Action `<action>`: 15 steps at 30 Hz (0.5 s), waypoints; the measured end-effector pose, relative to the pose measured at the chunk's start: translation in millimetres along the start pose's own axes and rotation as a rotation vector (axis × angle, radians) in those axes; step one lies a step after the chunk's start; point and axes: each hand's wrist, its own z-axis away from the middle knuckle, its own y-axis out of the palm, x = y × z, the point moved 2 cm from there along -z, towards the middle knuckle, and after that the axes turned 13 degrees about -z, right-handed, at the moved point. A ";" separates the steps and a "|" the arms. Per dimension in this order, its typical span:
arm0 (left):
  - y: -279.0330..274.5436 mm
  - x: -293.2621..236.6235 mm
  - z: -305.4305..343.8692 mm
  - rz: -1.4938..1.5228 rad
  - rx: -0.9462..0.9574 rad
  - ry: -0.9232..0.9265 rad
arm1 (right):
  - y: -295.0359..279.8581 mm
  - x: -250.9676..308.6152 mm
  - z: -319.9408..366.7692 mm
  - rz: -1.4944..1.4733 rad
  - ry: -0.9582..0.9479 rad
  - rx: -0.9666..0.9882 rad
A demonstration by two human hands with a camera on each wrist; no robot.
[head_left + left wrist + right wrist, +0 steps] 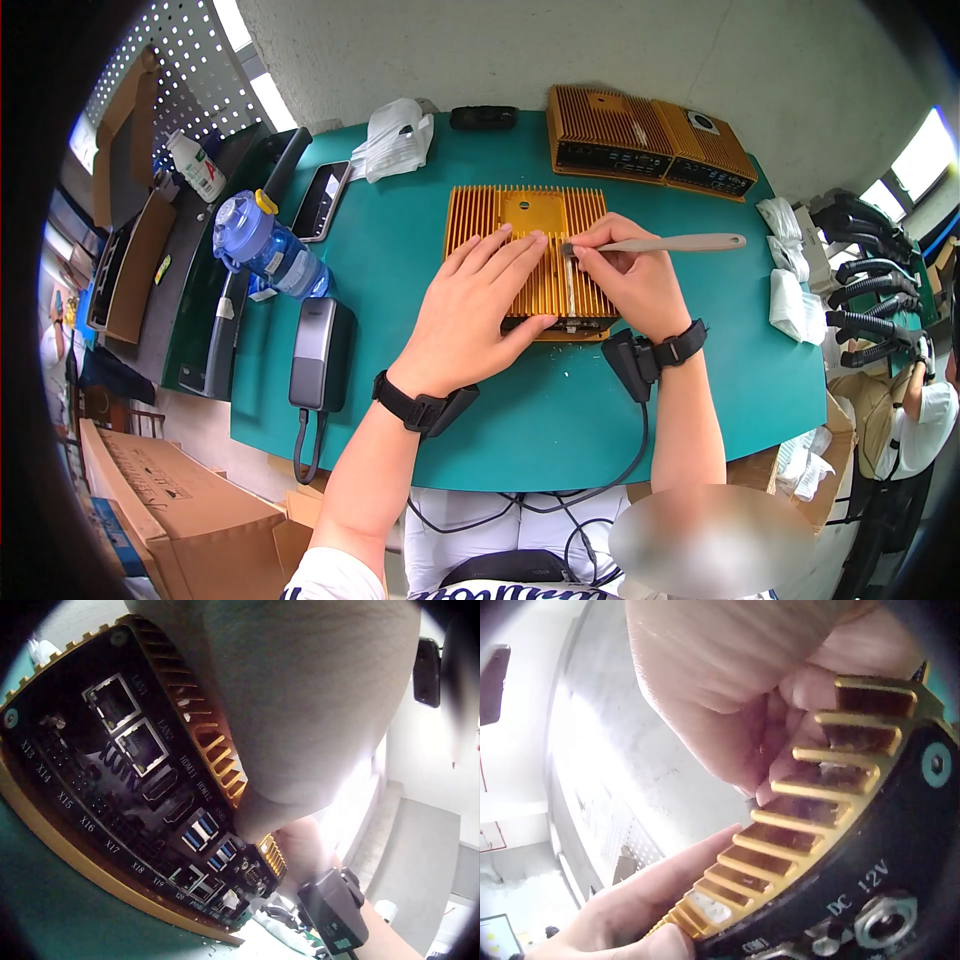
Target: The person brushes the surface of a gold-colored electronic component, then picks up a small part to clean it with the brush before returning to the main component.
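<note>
A gold, finned computer case [525,215] lies on the green table, its black port panel [112,772] facing the person. My left hand [475,300] rests on its left half, fingers spread over the fins and thumb out near the front edge. A slim brush [680,243] with a beige handle and a dark tip is pinched between the thumb and fingers of my right hand [640,285]. That tip sits on the fins right of the middle, at the top of a whitish strip [571,290] running along a groove. In the right wrist view the brush is mostly hidden behind the fingers.
Two more gold cases [610,130] stand at the back right. A water bottle [265,245], a phone [322,200] and a grey power bank [318,355] are at the left. White plastic wrapping [395,135] lies behind. Small white crumbs dot the table before the case.
</note>
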 end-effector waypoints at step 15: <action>0.5 -0.3 0.6 -0.009 -0.004 -0.003 | -4.6 -2.4 -0.8 -0.058 0.029 0.032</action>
